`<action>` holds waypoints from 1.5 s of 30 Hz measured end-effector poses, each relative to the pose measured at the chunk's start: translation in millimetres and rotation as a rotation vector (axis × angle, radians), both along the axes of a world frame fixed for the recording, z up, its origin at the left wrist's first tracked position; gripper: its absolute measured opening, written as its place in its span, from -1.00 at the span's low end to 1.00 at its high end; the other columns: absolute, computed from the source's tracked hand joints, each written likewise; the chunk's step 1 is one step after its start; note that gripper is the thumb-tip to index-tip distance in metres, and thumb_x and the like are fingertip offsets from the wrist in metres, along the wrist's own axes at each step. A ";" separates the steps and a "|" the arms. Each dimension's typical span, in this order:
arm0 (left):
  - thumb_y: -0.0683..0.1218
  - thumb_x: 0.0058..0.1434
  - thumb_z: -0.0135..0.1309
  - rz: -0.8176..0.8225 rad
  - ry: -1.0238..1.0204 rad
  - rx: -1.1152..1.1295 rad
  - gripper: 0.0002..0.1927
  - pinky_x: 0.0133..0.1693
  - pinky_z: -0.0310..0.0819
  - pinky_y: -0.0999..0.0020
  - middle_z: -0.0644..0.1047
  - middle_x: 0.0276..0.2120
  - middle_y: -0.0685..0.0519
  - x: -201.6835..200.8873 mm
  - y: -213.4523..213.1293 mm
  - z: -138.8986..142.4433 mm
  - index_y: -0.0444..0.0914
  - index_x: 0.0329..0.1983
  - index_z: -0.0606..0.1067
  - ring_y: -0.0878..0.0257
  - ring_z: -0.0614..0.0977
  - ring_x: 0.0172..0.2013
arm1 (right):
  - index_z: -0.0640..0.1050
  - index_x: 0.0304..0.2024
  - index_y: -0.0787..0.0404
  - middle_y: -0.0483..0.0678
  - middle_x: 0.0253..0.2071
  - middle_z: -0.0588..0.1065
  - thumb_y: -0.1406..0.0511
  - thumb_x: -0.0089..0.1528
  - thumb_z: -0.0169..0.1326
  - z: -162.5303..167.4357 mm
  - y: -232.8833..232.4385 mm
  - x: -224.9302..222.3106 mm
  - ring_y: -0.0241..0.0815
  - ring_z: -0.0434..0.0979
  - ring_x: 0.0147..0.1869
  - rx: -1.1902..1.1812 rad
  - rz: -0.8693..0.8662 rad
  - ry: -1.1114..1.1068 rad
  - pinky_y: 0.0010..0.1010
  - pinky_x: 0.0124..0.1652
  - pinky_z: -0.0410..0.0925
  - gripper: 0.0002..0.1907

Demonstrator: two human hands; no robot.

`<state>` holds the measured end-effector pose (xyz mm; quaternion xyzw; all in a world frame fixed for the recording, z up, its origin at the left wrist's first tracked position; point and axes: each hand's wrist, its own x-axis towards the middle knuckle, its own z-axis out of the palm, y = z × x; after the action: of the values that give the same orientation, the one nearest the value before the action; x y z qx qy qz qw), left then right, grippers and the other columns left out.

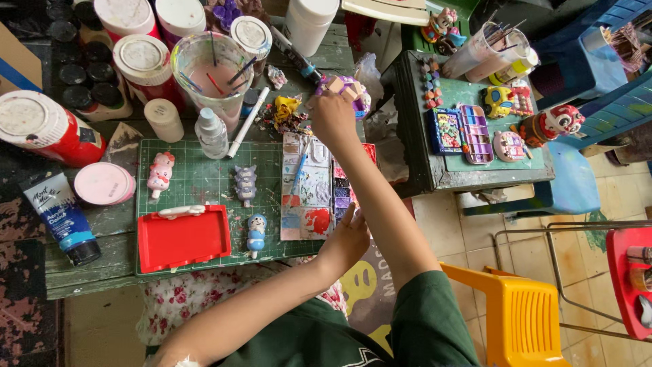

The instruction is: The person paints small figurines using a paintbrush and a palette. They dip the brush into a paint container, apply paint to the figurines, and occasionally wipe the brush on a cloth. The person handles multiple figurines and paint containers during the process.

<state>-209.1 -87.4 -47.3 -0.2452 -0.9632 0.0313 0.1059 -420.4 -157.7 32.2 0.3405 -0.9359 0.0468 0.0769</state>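
Green cutting mat (204, 183) fills the middle of the worn table (88, 272), and both hands are at work on its right edge. Up at twelve o'clock the right hand (333, 117) reaches far out, fingers closed around a small pink and purple figurine (348, 87), holding it above the table's far edge. Grip looks snug, thumb side hidden from here. Down at about five o'clock from it, the left hand (348, 238) rests with fingers spread loosely, fingertips touching the lower right corner of the paint-smeared palette (309, 194); it holds nothing. A blue-handled brush (299, 168) lies across that palette, and a red blob of paint sits near its bottom.

On the mat, three little figures lie flat: a pink and white one (161, 173) at nine o'clock, a grey one (245, 183) in the centre, a blue and white one (256, 234) at six o'clock. A red tray (183, 239) sits just left of the blue figure. At eleven o'clock stands a clear cup (207, 78) of pinkish water with brushes in it, a small squeeze bottle (212, 132) just in front. Far left, a red jar (44, 129) with a white lid lies on its side, a pink lid (104, 183) below it, and a blue paint tube (62, 217) at eight o'clock.

Off at two o'clock, a second small green table (421, 163) carries more painted figures and a purple paint box (474, 132). A yellow chair (519, 312) shows at five o'clock.
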 end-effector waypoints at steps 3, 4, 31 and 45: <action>-0.11 0.24 0.03 -0.020 0.002 0.004 -0.75 0.35 0.10 -0.09 0.55 -0.03 -0.06 4.6 -8.4 6.4 -0.28 -0.11 0.62 -0.01 0.43 0.22 | 0.68 -0.25 0.12 0.08 -0.30 0.62 0.21 0.17 0.23 31.3 38.3 10.3 0.14 0.63 -0.24 -0.213 -0.003 -0.136 -0.10 -0.23 0.45 -0.83; -0.09 0.21 0.04 -0.019 0.040 0.019 -0.74 0.32 0.13 -0.07 0.56 -0.06 -0.06 7.5 -11.8 7.1 -0.27 -0.13 0.62 0.00 0.44 0.19 | 0.68 -0.27 0.12 0.05 -0.35 0.62 0.17 0.22 0.24 41.5 61.0 19.5 0.11 0.63 -0.27 -0.254 0.002 -0.171 -0.14 -0.24 0.46 -0.83; -0.13 0.18 0.03 0.018 -0.012 0.169 -0.79 0.33 0.04 -0.05 0.52 -0.16 0.03 29.2 -41.4 24.4 -0.24 -0.18 0.60 0.12 0.45 0.13 | 0.56 -0.21 0.12 -0.08 -0.28 0.59 0.22 0.34 0.11 -19.4 198.2 174.0 0.02 0.60 -0.30 -0.243 -0.278 -0.100 -0.21 -0.38 0.39 -0.87; -0.14 0.17 0.03 0.026 0.034 0.196 -0.78 0.31 0.06 -0.05 0.52 -0.15 0.03 30.4 -40.7 19.8 -0.24 -0.14 0.58 0.13 0.46 0.12 | 0.56 -0.12 0.25 0.01 -0.29 0.59 0.34 0.29 0.16 -5.5 190.6 159.2 -0.18 0.61 -0.39 -0.591 -0.292 -0.410 -0.43 -0.38 0.41 -0.87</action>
<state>-178.6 -128.1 -27.5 -0.2207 -0.9627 -0.0577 0.1454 -261.3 32.8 26.8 0.1506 -0.9166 0.3703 -0.0110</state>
